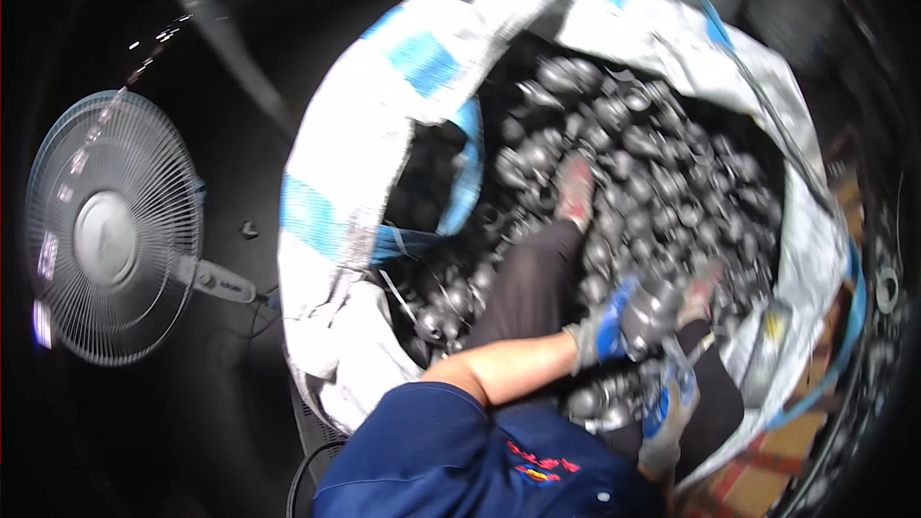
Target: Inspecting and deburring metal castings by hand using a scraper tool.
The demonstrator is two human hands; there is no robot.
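My left hand (606, 324), in a grey glove with blue coating, grips a dark grey rounded part (650, 317) above my lap. Just below and to the right, my right hand (668, 409), gloved the same way, is closed with its fingers pointing up toward that part. A thin pale shape rises from these fingers, too blurred to name. Around my legs lies a heap of similar dark grey rounded parts (633, 149), filling a large white woven bulk bag (350, 115) with blue stripes. Both my shoes rest among the parts.
On the left stands a round fan (106, 240) with a wire guard. Blue lifting straps (465, 173) loop from the bag's rim. A clear item with yellow on it (765, 350) leans inside the right wall. Cardboard (767, 465) lies outside, lower right.
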